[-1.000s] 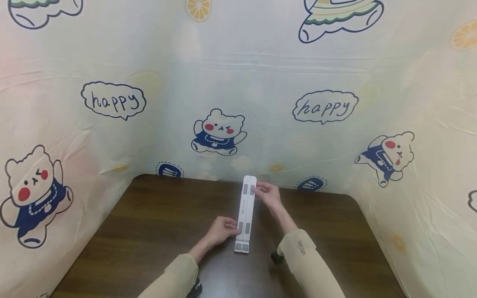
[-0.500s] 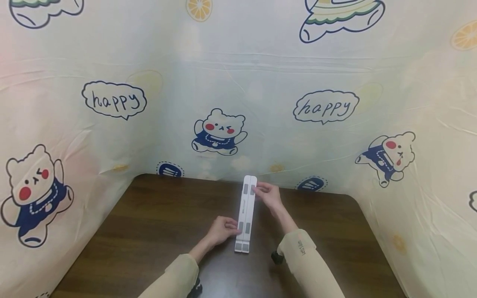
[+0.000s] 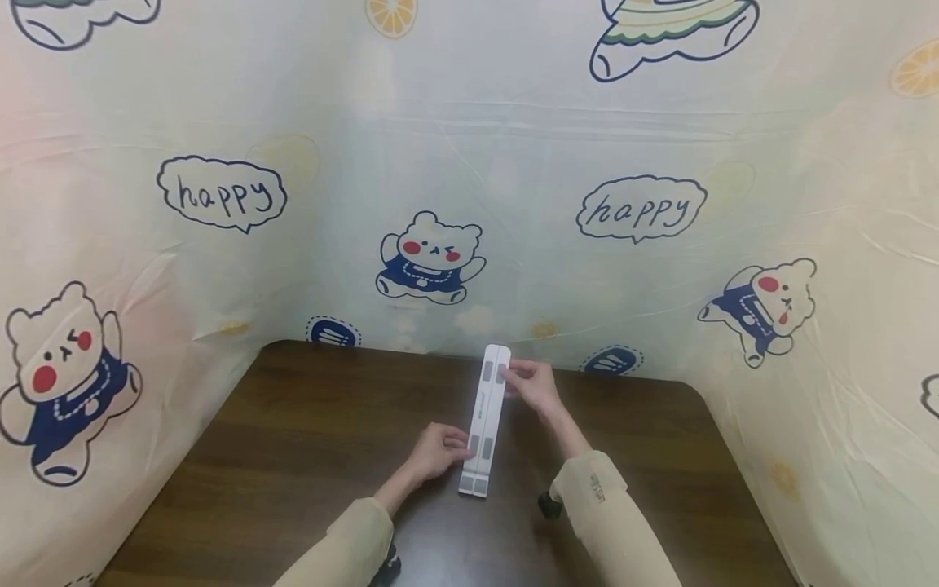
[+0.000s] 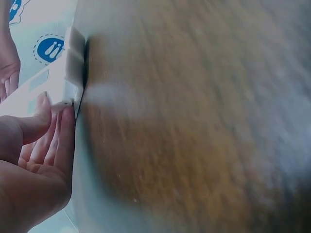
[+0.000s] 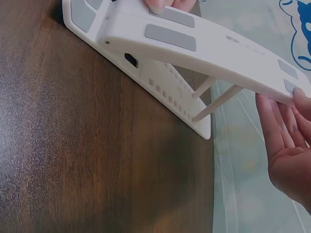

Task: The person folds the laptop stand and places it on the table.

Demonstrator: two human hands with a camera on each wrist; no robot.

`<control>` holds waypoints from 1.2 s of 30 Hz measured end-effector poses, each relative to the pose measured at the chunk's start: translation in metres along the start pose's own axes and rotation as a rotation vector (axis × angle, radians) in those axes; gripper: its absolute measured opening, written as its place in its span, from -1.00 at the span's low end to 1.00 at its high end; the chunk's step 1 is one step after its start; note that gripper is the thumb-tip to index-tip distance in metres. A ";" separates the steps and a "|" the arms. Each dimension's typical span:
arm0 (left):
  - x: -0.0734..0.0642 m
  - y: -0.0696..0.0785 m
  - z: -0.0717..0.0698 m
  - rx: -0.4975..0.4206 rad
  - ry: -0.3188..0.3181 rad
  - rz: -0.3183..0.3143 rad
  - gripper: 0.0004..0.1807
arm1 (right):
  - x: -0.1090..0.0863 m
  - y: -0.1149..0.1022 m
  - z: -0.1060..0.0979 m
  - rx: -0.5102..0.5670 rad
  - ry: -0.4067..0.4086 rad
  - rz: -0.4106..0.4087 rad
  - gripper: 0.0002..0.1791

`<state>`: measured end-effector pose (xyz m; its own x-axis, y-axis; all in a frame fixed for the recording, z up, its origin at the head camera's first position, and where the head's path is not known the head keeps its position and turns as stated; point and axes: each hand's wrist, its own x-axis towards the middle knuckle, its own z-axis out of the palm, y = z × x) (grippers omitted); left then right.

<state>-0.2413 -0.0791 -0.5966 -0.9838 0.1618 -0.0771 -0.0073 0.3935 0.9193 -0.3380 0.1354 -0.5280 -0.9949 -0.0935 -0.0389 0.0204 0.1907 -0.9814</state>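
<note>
A white folding laptop stand [image 3: 484,416] with grey pads lies lengthwise on the table, its two sides close together. In the right wrist view its top arms [image 5: 218,48] are raised at an angle above the notched base [image 5: 170,90], with thin struts [image 5: 218,104] between them. My left hand [image 3: 434,451] pinches the near part, thumb on top and fingers against the side. At the far, raised end my right hand [image 3: 535,388] pinches the edge, thumb on a grey pad and fingers underneath. The left wrist view shows the hinge end beside my left hand [image 4: 46,170].
The dark wooden table [image 3: 293,456] has rounded far corners. A pale curtain [image 3: 513,163] with cartoon bears surrounds it at the back and both sides. A dark object shows at each sleeve cuff [image 3: 590,481].
My right hand and the stand's far end have shifted slightly to the right, while the near end has swung a little left. Both hands keep their hold.
</note>
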 end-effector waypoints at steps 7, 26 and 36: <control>0.002 -0.001 0.000 -0.021 -0.015 -0.009 -0.71 | -0.003 0.001 -0.006 -0.009 -0.005 -0.009 -0.67; 0.011 -0.004 -0.002 -0.023 -0.053 -0.029 -0.68 | -0.003 0.010 -0.024 0.056 -0.049 0.037 -0.65; 0.013 -0.004 -0.003 -0.039 -0.055 -0.046 -0.68 | -0.006 0.007 -0.023 0.038 -0.033 0.034 -0.68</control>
<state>-0.2548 -0.0818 -0.6001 -0.9709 0.1947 -0.1398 -0.0603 0.3659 0.9287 -0.3337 0.1597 -0.5302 -0.9897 -0.1202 -0.0779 0.0584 0.1575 -0.9858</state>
